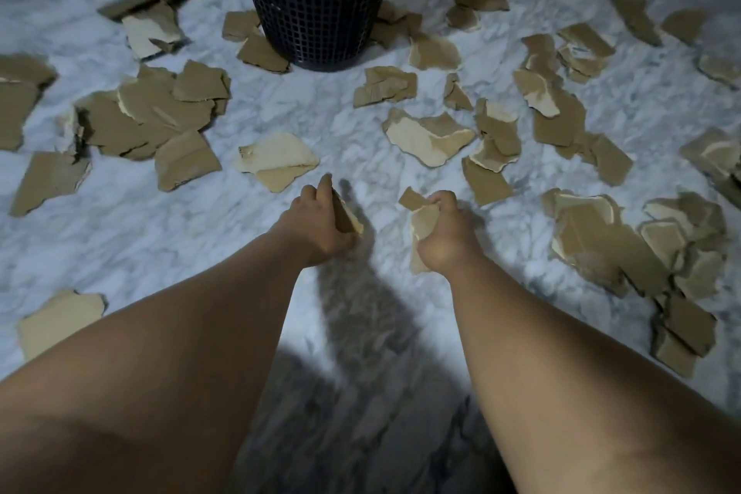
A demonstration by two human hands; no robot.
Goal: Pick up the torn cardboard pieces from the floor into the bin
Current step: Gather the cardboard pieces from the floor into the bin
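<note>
Left hand (320,225) fingers clamp a cardboard scrap (347,215); right hand (443,233) fingers grip pale torn pieces (423,223). More torn cardboard (276,160) litters the marble floor (160,245) around the black mesh bin (316,0) beyond

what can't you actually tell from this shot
- Bin, head view: rim and inside cut off by the top edge, so its fill is unknown.
- Left hand: the fingers cover most of its cardboard piece.
- Right hand: how many pieces it grips; they overlap under the fingers.
- Floor near the person: hidden by both forearms and shadow.
</note>
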